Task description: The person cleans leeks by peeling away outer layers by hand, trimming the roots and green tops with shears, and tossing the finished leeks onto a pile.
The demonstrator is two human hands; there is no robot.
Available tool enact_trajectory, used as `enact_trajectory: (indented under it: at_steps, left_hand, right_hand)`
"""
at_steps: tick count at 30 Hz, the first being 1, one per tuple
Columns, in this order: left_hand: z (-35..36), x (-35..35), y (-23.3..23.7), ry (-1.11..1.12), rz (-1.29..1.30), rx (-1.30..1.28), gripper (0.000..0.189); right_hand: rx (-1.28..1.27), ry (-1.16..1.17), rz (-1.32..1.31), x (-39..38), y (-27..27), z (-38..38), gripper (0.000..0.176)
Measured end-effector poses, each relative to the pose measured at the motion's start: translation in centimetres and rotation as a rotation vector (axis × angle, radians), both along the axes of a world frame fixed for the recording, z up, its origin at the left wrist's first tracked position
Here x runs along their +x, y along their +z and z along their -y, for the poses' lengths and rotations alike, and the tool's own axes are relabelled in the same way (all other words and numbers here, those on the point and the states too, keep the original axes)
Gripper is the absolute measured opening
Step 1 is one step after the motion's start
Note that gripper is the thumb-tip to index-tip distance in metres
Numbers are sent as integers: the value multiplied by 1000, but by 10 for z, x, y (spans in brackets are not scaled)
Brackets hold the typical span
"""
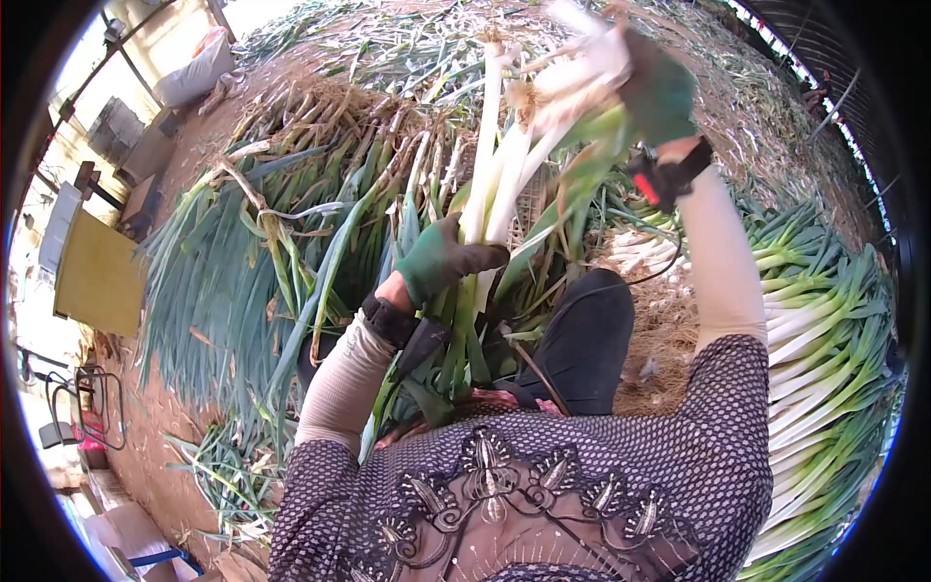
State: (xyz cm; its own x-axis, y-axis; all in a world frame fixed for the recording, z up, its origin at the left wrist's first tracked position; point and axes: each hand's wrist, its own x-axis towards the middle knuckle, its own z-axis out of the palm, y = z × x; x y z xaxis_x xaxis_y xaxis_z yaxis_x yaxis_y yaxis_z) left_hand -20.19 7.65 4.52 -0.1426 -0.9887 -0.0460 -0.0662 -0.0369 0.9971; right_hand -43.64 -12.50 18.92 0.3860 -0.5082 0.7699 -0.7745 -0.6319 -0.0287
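My left hand point(441, 260), in a green and dark glove, is closed around several leeks point(480, 194) held upright over my lap, white ends up. Their green leaves hang down below the grip, towards my body. My right hand point(659, 92), gloved the same way and smeared by motion, is raised above and to the right. Its fingers appear closed on pale, blurred leek leaves point(582, 78), with a loose green strip trailing beneath. Exactly where these leaves join the held leeks cannot be made out.
A large heap of untrimmed leeks point(233, 262) with rooty ends lies to the left. Cleaned white leeks point(815, 378) are stacked in a row at the right. Leaf scraps point(388, 48) cover the ground ahead. Brown root trimmings point(655, 349) lie beside my right knee point(582, 339).
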Motion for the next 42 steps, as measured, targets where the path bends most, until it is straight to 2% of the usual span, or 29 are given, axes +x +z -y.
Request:
enact_trajectory:
  at_steps: [1, 2, 3, 4, 6, 9, 10, 12, 13, 14, 16, 17, 18, 20, 23, 24, 25, 27, 30, 32, 34, 35, 36, 37, 38, 39, 40, 42]
  left_hand:
    - [0, 1, -4, 2, -2, 3, 48]
    - [0, 3, -6, 4, -4, 4, 48]
    - [0, 5, -7, 31, 4, 6, 47]
    - [0, 6, -9, 58, 11, 7, 47]
    - [-1, 12, -9, 101, -8, 17, 48]
    - [-7, 26, -4, 180, -69, 34, 48]
    - [-12, 30, 3, 181, -84, 37, 43]
    - [-12, 47, -1, 210, -84, 43, 46]
    - [-15, 54, 5, 222, -63, 62, 49]
    - [-15, 60, 2, 252, -79, 40, 49]
    - [-12, 73, -4, 271, -87, -5, 52]
    - [-11, 78, -8, 290, -101, 9, 48]
    - [-11, 83, -12, 308, -115, 25, 44]
    - [-8, 84, -15, 320, -128, 57, 40]
    - [-2, 83, -25, 334, -113, 93, 42]
    - [1, 83, -33, 334, -129, 71, 42]
    - [3, 81, -35, 335, -101, 92, 42]
    - [4, 70, -33, 318, -50, 91, 45]
    - [10, 60, -41, 304, -5, 58, 49]
    - [7, 50, -28, 298, -57, 75, 52]
    - [9, 48, -34, 319, 74, 102, 51]
    - [9, 46, -34, 318, 99, 91, 51]
    - [11, 44, -34, 319, 124, 76, 50]
    - [12, 42, -34, 320, 146, 61, 50]
    - [13, 40, -35, 326, 141, 59, 53]
    - [14, 38, -37, 332, 137, 58, 56]
    - [15, 37, -40, 338, 134, 58, 59]
    - [15, 34, -43, 334, 154, 36, 52]
  right_hand:
    - [-112, -126, 44, -12, 7, 20, 36]
    - [48, -278, 48, -26, 25, 18, 43]
    - [-190, -288, 91, -55, 15, 51, 51]
    - [60, -295, 146, -40, 43, -6, 56]
    - [-232, -284, 168, -100, 7, 56, 46]
    - [95, -203, 354, -145, -37, 27, 46]
    - [177, -163, 435, -158, -65, 10, 45]
    - [392, -324, 332, -211, -142, -8, 43]
    - [474, -496, 229, -239, -193, -25, 45]
    - [780, -728, 131, -258, -232, -45, 50]
    - [1051, -570, -72, -341, -353, -92, 62]
    - [1295, -494, 228, -359, -393, -128, 65]
    - [1489, -420, 296, -297, -325, -174, 51]
    - [1548, -634, -431, -294, -356, -189, 51]
    - [1837, -79, -752, -265, -352, -170, 48]
    - [1842, 8, -832, -234, -340, -136, 48]
    - [1741, 32, -854, -201, -326, -96, 49]
    - [1312, 5, -632, -127, -277, 0, 50]
    - [418, 14, 137, -33, -131, 124, 51]
    - [-96, 6, 511, 2, -25, 168, 53]
    - [-368, -42, 717, 24, 36, 183, 55]
    - [-347, 5, 680, 36, 51, 178, 52]
    - [-159, 157, 568, 51, 45, 161, 50]
    - [209, 357, 405, 69, 35, 136, 49]
    - [541, 456, 208, 88, 18, 108, 49]
    - [704, 444, 22, 105, 1, 77, 50]
    - [743, 365, -145, 117, -19, 43, 52]
    - [666, 117, -349, 131, -42, -29, 49]
